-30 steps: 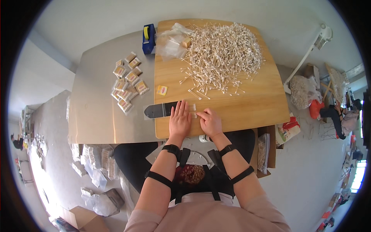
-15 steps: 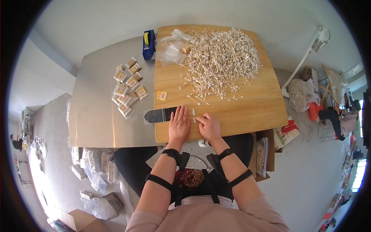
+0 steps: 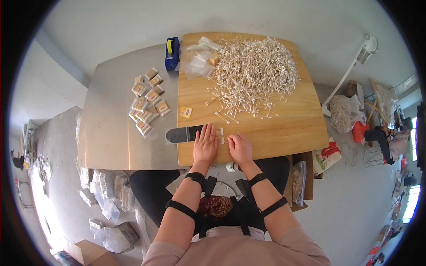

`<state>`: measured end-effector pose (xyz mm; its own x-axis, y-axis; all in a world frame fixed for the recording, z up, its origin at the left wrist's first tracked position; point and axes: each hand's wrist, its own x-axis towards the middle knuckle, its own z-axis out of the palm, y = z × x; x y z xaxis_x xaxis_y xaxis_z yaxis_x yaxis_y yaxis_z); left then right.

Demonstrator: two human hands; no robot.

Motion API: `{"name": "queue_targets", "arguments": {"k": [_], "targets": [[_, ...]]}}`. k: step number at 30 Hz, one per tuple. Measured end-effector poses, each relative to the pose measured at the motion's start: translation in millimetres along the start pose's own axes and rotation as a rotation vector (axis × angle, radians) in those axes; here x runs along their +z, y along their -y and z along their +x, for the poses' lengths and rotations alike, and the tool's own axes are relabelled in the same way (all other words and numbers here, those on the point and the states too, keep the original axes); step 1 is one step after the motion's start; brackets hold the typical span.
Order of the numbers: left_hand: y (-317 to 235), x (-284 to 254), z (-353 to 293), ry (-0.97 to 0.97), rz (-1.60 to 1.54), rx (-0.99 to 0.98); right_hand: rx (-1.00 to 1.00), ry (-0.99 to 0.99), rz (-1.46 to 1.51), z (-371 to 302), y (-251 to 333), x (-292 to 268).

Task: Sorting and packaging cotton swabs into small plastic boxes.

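Note:
My left hand (image 3: 205, 145) lies flat, palm down with fingers stretched forward, across the right end of a dark flat strip (image 3: 184, 134) with a rounded left tip. Clear plastic film shows around that tip. A row of cotton swabs (image 3: 219, 132) sticks out from under this hand on its right side, white tips outward; the rest of them is hidden. My right hand (image 3: 240, 147) rests just right of the swab tips, a small gap away. Its fingers are curled in, and nothing shows in them. Beyond both hands is a big heap of loose cotton swabs (image 3: 257, 73).
Small packs of swabs (image 3: 148, 104) lie on the metal table (image 3: 104, 128) at left. A yellow card (image 3: 185, 112) is on the wooden board (image 3: 284, 133). Clear bags (image 3: 195, 62) and a blue tape dispenser (image 3: 172, 55) stand at the back. A lamp arm (image 3: 350, 73) rises at right.
My right hand has drawn slightly right, off the swab tips, and its fingers are more curled. My left hand stays flat on the strip. The whole view has shifted slightly.

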<state>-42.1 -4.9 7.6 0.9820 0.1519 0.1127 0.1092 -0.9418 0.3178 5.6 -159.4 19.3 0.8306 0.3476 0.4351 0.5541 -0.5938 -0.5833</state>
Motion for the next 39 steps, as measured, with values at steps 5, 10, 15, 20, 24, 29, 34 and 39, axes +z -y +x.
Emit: {"name": "queue_targets", "arguments": {"k": [5, 10, 15, 20, 24, 29, 34, 39], "targets": [[0.6, 0.8, 0.4, -0.003, 0.007, 0.016, 0.001, -0.002, 0.010, -0.6, -2.2, 0.9], [0.9, 1.5, 0.3, -0.012, 0.030, 0.012, 0.012, -0.007, -0.001, -0.6, -0.7, 1.4], [2.0, 2.3, -0.3, -0.002, 0.032, 0.006, 0.002, -0.019, 0.013, -2.3, -0.9, 1.2], [1.6, 5.2, -0.7, 0.009, 0.008, 0.004, 0.042, 0.006, 0.027, -1.7, -1.5, 1.9], [0.4, 1.5, -1.8, -0.008, 0.000, 0.000, 0.018, -0.003, -0.002, -4.3, -0.1, 1.3], [3.8, 6.1, -1.4, -0.044, 0.006, 0.008, 0.027, -0.036, 0.027, -2.5, -1.6, 4.5], [1.1, 5.9, -0.3, -0.062, -0.015, 0.022, 0.129, -0.015, 0.143, -5.1, -8.4, 2.0], [0.4, -1.5, -1.5, -0.008, 0.036, 0.002, 0.100, -0.149, 0.160, 0.7, 0.1, -3.2]]}}
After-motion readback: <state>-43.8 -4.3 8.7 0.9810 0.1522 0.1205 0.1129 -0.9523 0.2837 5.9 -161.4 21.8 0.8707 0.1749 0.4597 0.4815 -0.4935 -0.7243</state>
